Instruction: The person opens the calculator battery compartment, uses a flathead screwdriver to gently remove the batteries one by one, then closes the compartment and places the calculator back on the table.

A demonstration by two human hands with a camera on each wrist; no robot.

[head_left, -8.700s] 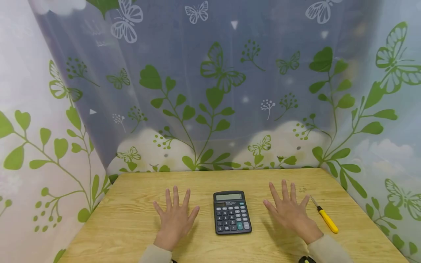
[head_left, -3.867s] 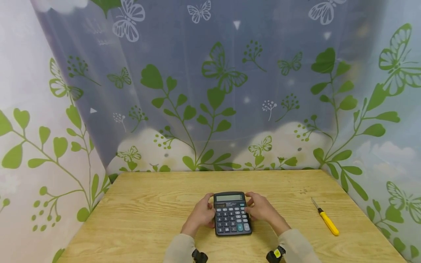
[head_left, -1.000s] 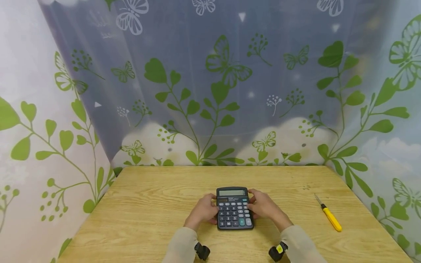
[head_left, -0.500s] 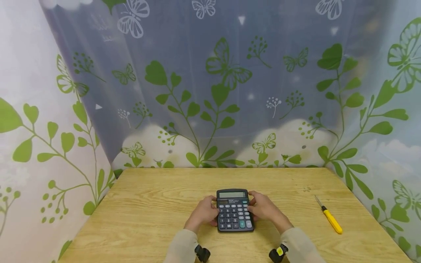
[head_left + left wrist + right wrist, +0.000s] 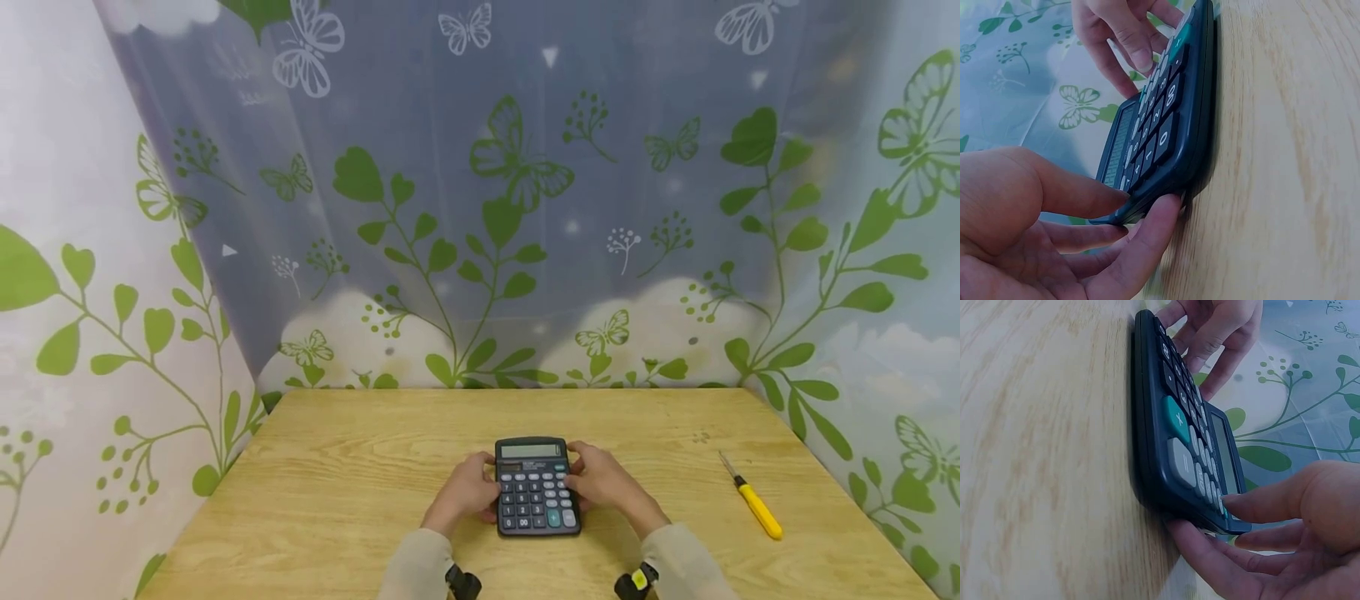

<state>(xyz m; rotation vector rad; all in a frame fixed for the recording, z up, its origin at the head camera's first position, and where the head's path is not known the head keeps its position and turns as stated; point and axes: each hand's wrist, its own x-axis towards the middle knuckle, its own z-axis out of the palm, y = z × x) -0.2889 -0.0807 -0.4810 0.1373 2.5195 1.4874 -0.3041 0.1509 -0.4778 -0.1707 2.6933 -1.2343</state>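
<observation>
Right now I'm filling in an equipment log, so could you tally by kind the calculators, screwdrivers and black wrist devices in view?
Calculator: 1
Yellow-handled screwdriver: 1
Black wrist devices: 2
Total: 4

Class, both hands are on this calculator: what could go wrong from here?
The thumb of the right hand sits right by the keys, so it might press one by accident. Both the left hand and the right hand hold the calculator by its sides; if one loosened, it could tilt or slip.
</observation>
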